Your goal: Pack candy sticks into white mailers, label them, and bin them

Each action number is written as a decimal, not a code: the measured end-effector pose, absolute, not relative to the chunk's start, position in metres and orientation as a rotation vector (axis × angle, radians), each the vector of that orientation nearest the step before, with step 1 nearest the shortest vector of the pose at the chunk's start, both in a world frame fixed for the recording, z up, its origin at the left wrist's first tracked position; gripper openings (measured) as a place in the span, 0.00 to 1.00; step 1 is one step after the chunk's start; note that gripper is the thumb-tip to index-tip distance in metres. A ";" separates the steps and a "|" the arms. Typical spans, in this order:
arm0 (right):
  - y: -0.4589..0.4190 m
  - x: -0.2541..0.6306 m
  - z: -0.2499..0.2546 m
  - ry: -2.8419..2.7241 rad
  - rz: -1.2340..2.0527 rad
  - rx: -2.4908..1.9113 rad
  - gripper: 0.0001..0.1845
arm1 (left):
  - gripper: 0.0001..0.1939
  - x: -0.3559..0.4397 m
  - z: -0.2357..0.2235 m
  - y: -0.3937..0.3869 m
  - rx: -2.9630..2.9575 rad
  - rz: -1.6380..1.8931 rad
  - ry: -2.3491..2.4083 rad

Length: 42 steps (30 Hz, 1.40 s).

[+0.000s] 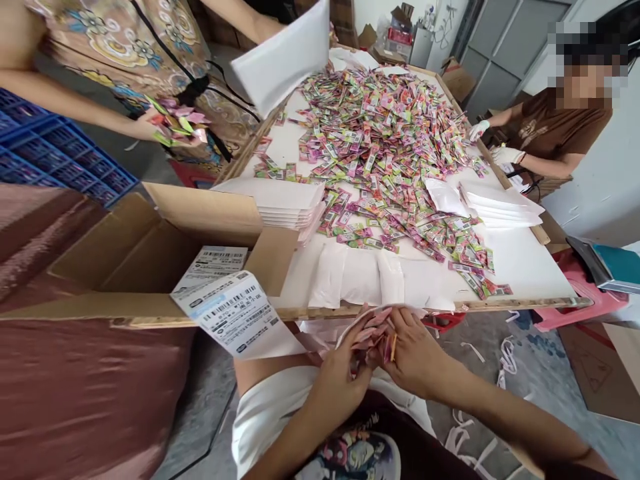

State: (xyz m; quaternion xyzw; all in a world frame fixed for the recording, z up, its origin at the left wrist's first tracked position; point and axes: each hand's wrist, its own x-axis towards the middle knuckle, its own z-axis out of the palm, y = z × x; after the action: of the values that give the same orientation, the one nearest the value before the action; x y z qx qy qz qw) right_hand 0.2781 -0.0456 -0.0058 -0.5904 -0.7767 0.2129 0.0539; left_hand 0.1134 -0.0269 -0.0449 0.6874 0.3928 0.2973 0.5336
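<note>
Just off the table's near edge, my left hand [345, 367] is closed around the side of a white mailer bag [313, 327] that sits over my lap. Pink small packets [373, 327] crowd the bag's mouth between my hands. My right hand [417, 353] is closed at the same mouth, fingers curled over a few packets, one with an orange edge. The fingertips of both hands are partly hidden. Filled white mailer bags [360, 277] lie on the table right in front of my hands.
A big heap of small packets [380, 127] covers the table. Stacked white mailers [280, 200] stand left, others [500, 203] right. An open carton [200, 207] holds a strip of printed labels [240, 313]. One co-worker's hand [173, 127] holds packets; another wears white gloves [507, 155].
</note>
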 end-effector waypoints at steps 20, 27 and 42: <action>0.168 0.304 -0.005 -2.350 0.409 -1.604 0.07 | 0.41 0.082 -0.061 -0.021 1.641 0.688 1.059; 0.259 0.314 -0.068 -2.392 0.420 -1.805 0.02 | 0.41 0.069 -0.075 -0.011 1.627 0.667 1.125; 0.252 0.436 -0.074 -1.871 0.562 -2.660 0.20 | 0.38 0.068 -0.087 0.005 1.598 0.620 1.078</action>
State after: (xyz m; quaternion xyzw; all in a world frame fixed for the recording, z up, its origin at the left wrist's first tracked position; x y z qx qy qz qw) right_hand 0.4360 0.2525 -0.0736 -0.8035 -0.5651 0.1698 -0.0790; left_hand 0.0681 0.0054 -0.0872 0.6693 0.4516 0.2597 0.5298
